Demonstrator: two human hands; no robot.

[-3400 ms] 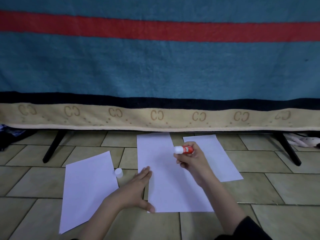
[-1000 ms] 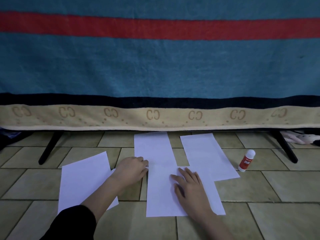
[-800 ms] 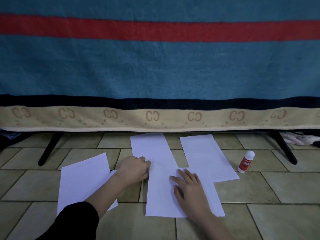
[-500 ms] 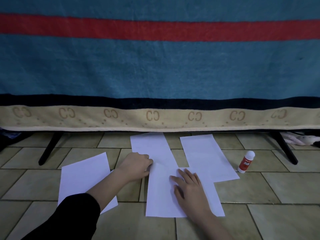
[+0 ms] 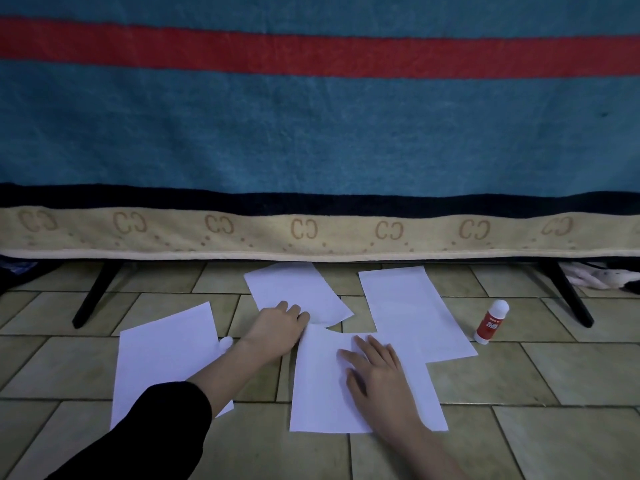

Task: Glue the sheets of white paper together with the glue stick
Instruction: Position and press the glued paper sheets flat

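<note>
Hands on paper: right hand flat, pressing the near white paper sheet; left hand curled, gripping the far white sheet.
Far sheet has swung askew since a moment ago; the red-and-white glue stick stands right of both hands, so joining is probably underway.

Single head-worn view, looking forward and down at near range: tiled floor toward 6 o'clock, hanging blanket toward 12 o'clock.

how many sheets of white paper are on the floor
4. A left sheet under the left forearm; a far sheet that the left hand touches; a near middle sheet under the right hand; a right sheet. Overlaps could hide more.
</note>
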